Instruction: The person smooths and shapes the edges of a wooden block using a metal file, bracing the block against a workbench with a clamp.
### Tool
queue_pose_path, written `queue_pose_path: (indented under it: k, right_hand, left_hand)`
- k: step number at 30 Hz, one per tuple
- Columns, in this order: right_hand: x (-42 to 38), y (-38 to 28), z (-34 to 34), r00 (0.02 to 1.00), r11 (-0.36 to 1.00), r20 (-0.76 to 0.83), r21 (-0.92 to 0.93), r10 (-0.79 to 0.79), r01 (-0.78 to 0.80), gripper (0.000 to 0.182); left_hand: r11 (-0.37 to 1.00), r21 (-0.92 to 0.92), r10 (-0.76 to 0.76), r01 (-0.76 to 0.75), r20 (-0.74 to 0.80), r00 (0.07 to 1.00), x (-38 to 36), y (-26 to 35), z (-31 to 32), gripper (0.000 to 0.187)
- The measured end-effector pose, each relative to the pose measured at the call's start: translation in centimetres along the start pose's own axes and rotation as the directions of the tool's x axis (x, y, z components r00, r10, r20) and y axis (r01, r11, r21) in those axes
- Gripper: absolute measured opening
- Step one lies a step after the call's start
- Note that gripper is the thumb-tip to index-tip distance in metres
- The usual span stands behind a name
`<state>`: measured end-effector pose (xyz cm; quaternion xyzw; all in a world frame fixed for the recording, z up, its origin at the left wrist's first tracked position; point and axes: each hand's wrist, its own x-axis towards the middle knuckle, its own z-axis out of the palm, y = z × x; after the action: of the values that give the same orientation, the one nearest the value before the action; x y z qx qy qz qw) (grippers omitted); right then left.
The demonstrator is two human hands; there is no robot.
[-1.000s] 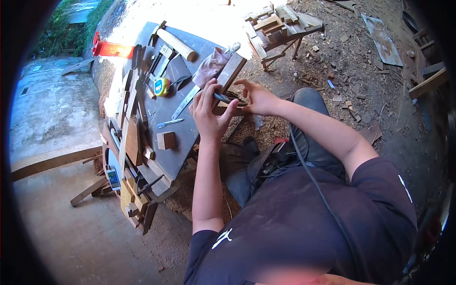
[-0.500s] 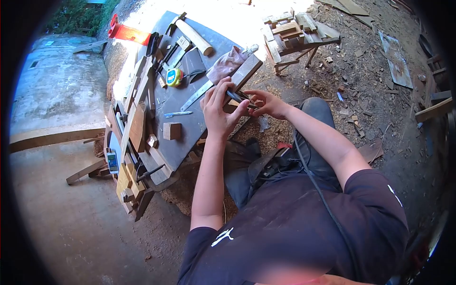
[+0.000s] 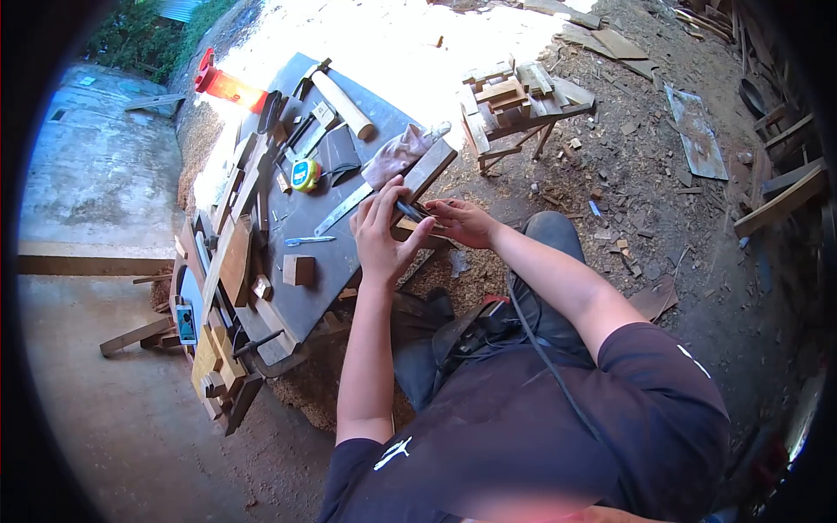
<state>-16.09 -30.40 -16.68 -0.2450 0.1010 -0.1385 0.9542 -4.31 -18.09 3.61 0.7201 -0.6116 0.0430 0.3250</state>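
A dark, slim tool [image 3: 410,211] lies between my two hands, just past the near right edge of the grey worktable [image 3: 327,261]. My left hand [image 3: 384,234] is closed around its left end, thumb below and fingers above. At the other end, the fingers of my right hand [image 3: 465,223] are closed on it; its tip is hidden by them. Behind the hands a wooden bar [image 3: 433,166] sticks out over the table's corner, with a crumpled cloth [image 3: 401,155] beside it. A metal ruler [image 3: 343,207] lies left of my left hand.
On the table are a wooden block [image 3: 298,270], a blue pen [image 3: 309,240], a tape measure [image 3: 305,175], a hammer [image 3: 343,103] and a red bottle [image 3: 228,85]. Wood strips line its left side, near a phone [image 3: 186,322]. A small wooden stand [image 3: 523,122] is beyond.
The camera view has shifted, so the table and stand appear further left and lower. Both hands still hold the dark tool, and my right fingers have shifted slightly around its end.
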Motion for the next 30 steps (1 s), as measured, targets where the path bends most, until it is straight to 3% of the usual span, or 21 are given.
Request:
queue_pose_path:
  k: [5, 6, 7, 9, 12, 13, 15, 16, 17, 18, 19, 20, 21, 23, 26, 27, 28, 30]
  right_hand:
    - [0.4, -0.8, 3.0, 0.996, 0.998, -0.074, -0.027, 0.049, -0.051, 0.042]
    - [2.3, 0.6, 0.4, 0.999, 0.997, -0.048, -0.083, -0.011, 0.007, 0.041]
    - [2.7, 1.0, 0.6, 0.988, 0.928, -0.033, -0.348, -0.152, 0.131, 0.040]
    - [1.1, -1.3, 4.0, 0.982, 0.972, -0.184, -0.219, 0.047, -0.088, 0.040]
    - [1.4, -1.5, 3.8, 0.981, 0.980, -0.164, -0.150, 0.103, -0.128, 0.045]
    - [1.6, -1.1, 3.9, 0.990, 0.926, -0.138, -0.372, 0.018, -0.069, 0.048]
    - [1.5, -1.2, 4.5, 0.989, 0.662, -0.044, -0.747, -0.139, 0.060, 0.053]
    - [1.3, -1.6, 5.9, 0.969, 0.983, -0.229, -0.135, 0.090, -0.123, 0.058]
    - [2.6, -0.1, 4.1, 0.979, 0.947, -0.205, -0.315, 0.004, -0.070, 0.053]
    - [3.8, 0.4, 2.8, 0.983, 0.655, -0.113, -0.756, -0.148, 0.012, 0.046]
    - [4.9, 0.8, 1.6, 0.955, 0.171, -0.017, -0.985, -0.295, 0.035, 0.039]
    - [6.0, 0.7, 0.4, 0.953, -0.071, 0.076, -0.996, -0.292, 0.058, 0.037]
    - [7.1, 1.0, 0.0, 0.966, -0.157, 0.119, -0.984, -0.229, 0.083, 0.036]
    - [9.2, 1.9, -1.2, 0.993, -0.043, 0.016, -0.999, -0.117, 0.011, 0.035]
    - [7.2, -0.9, 2.5, 0.940, 0.490, -0.342, -0.818, 0.003, -0.300, 0.029]
    - [6.0, -1.3, 4.2, 0.945, 0.522, -0.325, -0.801, 0.030, -0.292, 0.027]
    - [5.1, -0.9, 4.0, 0.977, 0.396, -0.191, -0.908, -0.096, -0.138, 0.023]
    - [6.5, -1.6, 4.0, 0.934, 0.853, -0.343, -0.455, 0.098, -0.257, 0.018]
  left_hand:
    - [0.999, -0.032, -0.012, 0.012, -0.001, 1.000, 0.2, 0.2, -0.2, 0.057]
    - [0.999, -0.033, -0.013, 0.013, 0.003, 1.000, 0.2, 0.4, -0.2, 0.056]
    - [0.999, -0.035, -0.012, 0.012, 0.008, 1.000, 0.3, 0.5, -0.3, 0.056]
    - [0.999, -0.049, 0.001, -0.001, -0.001, 1.000, 0.4, 0.5, 0.0, 0.056]
    - [1.000, -0.014, -0.007, 0.007, -0.004, 1.000, 0.3, 0.6, -0.1, 0.055]
    - [1.000, -0.006, -0.006, 0.006, -0.004, 1.000, 0.2, 0.6, -0.4, 0.055]
    - [1.000, -0.006, 0.004, -0.004, -0.001, 1.000, 0.3, 0.8, -0.4, 0.055]
    - [1.000, 0.000, 0.001, -0.001, 0.007, 1.000, 0.2, 0.5, -0.4, 0.055]
    - [1.000, -0.011, -0.002, 0.002, 0.009, 1.000, 0.2, 0.6, -0.3, 0.055]
    - [1.000, -0.005, 0.012, -0.012, 0.008, 1.000, 0.2, 0.4, -0.1, 0.055]
    - [0.999, -0.040, -0.022, 0.023, 0.020, 1.000, 0.3, 0.9, -0.1, 0.054]
    - [1.000, -0.018, 0.025, -0.025, -0.004, 1.000, 0.3, 0.9, 0.0, 0.054]
    - [0.999, 0.002, 0.050, -0.050, -0.023, 0.998, 0.0, 0.0, 0.6, 0.053]
    - [0.994, -0.005, 0.106, -0.106, -0.014, 0.994, -0.2, -1.1, 1.1, 0.059]
    - [0.991, -0.003, 0.131, -0.131, -0.020, 0.991, -0.4, -2.3, 1.7, 0.060]
    - [0.992, 0.006, 0.127, -0.127, -0.010, 0.992, -0.4, -2.3, 1.5, 0.059]
    - [0.993, 0.017, 0.120, -0.120, 0.000, 0.993, -0.5, -2.3, 1.5, 0.059]
    - [0.990, 0.053, 0.134, -0.133, -0.016, 0.991, -0.7, -2.9, 1.8, 0.059]
